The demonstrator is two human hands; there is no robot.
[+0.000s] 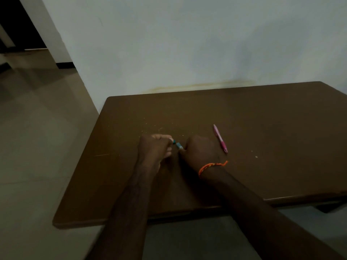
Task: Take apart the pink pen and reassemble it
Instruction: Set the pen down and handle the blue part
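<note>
The pink pen (220, 138) lies whole on the brown table (262, 147), just right of my right hand and untouched. Both hands meet near the table's middle around a teal-blue pen (178, 144). My left hand (155, 147) pinches one end of it and my right hand (199, 149), with an orange thread band at the wrist, grips the other end. Only a short teal stretch shows between the fingers; the rest is hidden inside the fists.
The table stands against a pale wall (187, 44). Small crumbs (256, 156) dot its top. Tiled floor (37, 128) lies to the left and beneath the table's near edge, and a dark doorway (11, 25) is at the far left.
</note>
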